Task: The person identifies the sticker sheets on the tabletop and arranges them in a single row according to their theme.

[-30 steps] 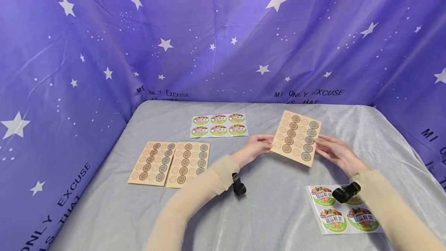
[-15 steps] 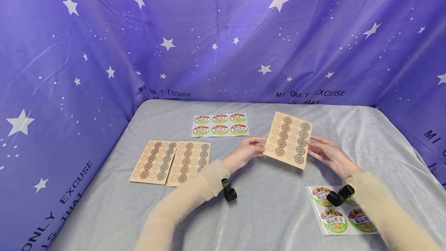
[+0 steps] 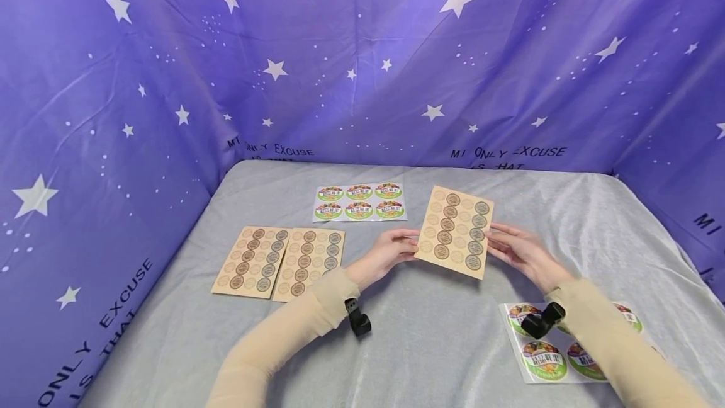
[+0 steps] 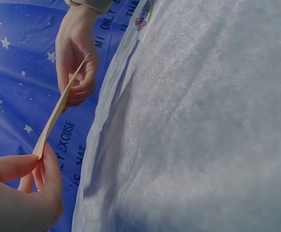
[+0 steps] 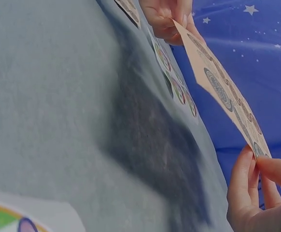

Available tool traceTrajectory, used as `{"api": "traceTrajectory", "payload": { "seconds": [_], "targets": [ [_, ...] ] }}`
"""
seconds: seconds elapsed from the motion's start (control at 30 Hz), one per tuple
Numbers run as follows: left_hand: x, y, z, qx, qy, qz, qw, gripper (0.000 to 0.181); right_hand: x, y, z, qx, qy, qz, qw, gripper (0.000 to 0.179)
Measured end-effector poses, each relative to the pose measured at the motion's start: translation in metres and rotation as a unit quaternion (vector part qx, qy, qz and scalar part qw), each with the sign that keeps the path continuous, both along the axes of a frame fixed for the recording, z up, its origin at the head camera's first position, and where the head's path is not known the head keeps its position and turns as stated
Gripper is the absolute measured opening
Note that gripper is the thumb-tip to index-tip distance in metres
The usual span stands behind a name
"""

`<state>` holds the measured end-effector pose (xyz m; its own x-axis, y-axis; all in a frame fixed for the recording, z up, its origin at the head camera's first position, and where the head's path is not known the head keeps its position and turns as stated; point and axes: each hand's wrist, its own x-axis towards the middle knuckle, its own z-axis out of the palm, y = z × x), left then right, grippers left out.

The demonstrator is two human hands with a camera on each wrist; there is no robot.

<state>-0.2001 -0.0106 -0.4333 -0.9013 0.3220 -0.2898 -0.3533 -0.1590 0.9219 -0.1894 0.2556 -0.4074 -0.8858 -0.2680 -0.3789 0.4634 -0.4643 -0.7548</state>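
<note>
A tan sticker sheet [image 3: 455, 232] with columns of round brown and grey stickers is held up above the table, tilted toward the head camera. My left hand [image 3: 387, 255] pinches its left edge between thumb and fingers, as the left wrist view shows at the sheet's edge [image 4: 56, 113]. On the opposite edge, my right hand [image 3: 523, 255] pinches it the same way; the right wrist view shows thumb and fingertips on the sheet [image 5: 222, 89]. Left of the hands, two similar tan sheets, one [image 3: 249, 263] and another [image 3: 308, 260], lie side by side.
A white sheet of fruit-label stickers [image 3: 359, 202] lies at the back of the grey cloth-covered table [image 3: 430, 345]. A second fruit-label sheet [image 3: 544, 361] lies front right, partly under the right forearm. A purple starred curtain [image 3: 362, 49] surrounds the table's back and sides.
Both hands have carried the held tan sheet leftward and slightly down, keeping their pinch on its two edges. The sheets on the table have stayed in place.
</note>
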Motion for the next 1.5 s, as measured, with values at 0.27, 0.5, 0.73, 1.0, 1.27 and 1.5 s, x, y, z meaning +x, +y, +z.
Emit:
{"api": "traceTrajectory", "payload": {
  "seconds": [0.27,0.5,0.73,1.0,1.27,1.5],
  "targets": [
    [0.006,-0.013,-0.002,0.002,0.002,0.002,1.0,0.038,0.003,-0.011,-0.001,0.011,-0.001,0.008,0.9999,0.025],
    [0.013,-0.027,-0.002,-0.003,0.003,0.001,1.0,0.037,0.002,-0.023,-0.003,0.027,0.002,0.014,0.9995,0.024],
    [0.018,-0.04,-0.006,-0.006,0.012,0.005,0.9999,0.038,0.003,-0.036,-0.005,0.039,-0.007,0.021,0.999,0.021],
    [0.024,-0.054,-0.008,-0.014,0.019,0.013,0.9996,0.036,0.004,-0.054,-0.01,0.055,0.002,0.012,0.9984,0.021],
    [0.029,-0.068,-0.008,-0.027,0.014,0.02,0.9993,0.036,0.003,-0.07,-0.012,0.08,0.013,0.016,0.9965,0.054],
    [0.036,-0.079,-0.01,-0.029,0.019,0.027,0.999,0.037,0.003,-0.082,-0.016,0.095,0.012,0.019,0.9952,0.057]
  ]
}}
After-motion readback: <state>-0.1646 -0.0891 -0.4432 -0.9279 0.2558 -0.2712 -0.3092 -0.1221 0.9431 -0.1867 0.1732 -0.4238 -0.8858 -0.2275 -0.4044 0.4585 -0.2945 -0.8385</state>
